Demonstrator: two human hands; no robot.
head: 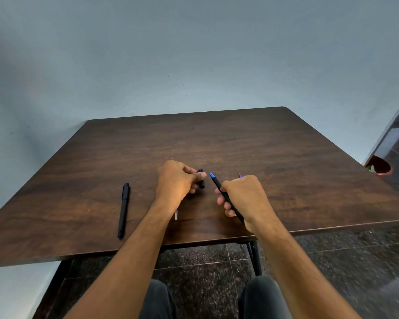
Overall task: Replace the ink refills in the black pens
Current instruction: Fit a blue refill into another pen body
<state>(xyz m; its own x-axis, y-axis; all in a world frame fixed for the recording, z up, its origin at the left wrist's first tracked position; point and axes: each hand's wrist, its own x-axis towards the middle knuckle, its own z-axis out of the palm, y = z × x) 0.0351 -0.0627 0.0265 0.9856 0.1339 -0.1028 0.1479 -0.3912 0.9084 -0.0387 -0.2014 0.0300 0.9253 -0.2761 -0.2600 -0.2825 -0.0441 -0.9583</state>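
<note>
- Currently, a black pen body is gripped in the right hand, with the fingers curled round its barrel; its blue tip points far and left, towards the left hand.
- A second thin blue tip is seen just above the knuckles of the right hand; what it belongs to cannot be told, since the rest is hidden by the hand.
- A short dark cap is pinched in the left hand between the thumb and the curled fingers, and is held just left of the pen's tip without touching it.
- A pale, thin refill is partly seen on the table under the left wrist, most of it being covered by the arm.
- Another black pen, capped, is laid flat on the dark wooden table, well to the left of both hands and near the front edge.
- A reddish pot is seen on the floor beyond the table's right edge.
- Both hands are held near the middle of the table.
</note>
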